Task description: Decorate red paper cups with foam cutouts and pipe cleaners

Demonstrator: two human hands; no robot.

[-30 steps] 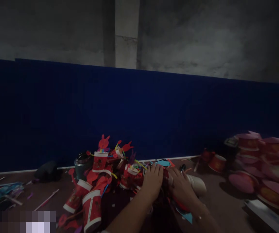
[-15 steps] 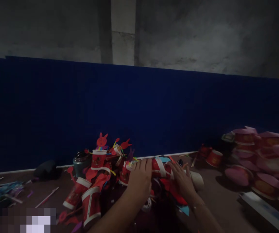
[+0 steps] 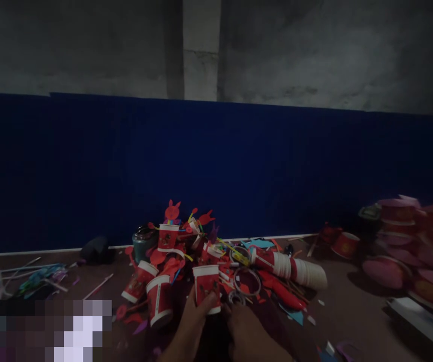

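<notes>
A red paper cup (image 3: pixel 206 283) with a white rim is upright in my left hand (image 3: pixel 196 309), thumb across its front. Close by on the right is my right hand (image 3: pixel 241 322), lowered and turned inward; its fingers are dark and mostly hidden. Beyond it, a stack of nested red and white paper cups (image 3: pixel 282 265) lies on its side. Several finished red cups, one with a red paper rabbit (image 3: pixel 172 212) standing above its rim, are heaped to the left. Rolls of tape (image 3: pixel 247 281) lie just past my right hand.
A dark jar (image 3: pixel 143 243) stands behind the heap. A blue panel (image 3: pixel 216 171) runs along the back. Pink-topped red tubs (image 3: pixel 397 211) are piled at the right, near a long white box (image 3: pixel 423 327). Straws and coloured scraps (image 3: pixel 43 279) litter the left.
Both hands have left the cup stack and come back toward me. My left hand now holds one red paper cup. The view has swung slightly left.
</notes>
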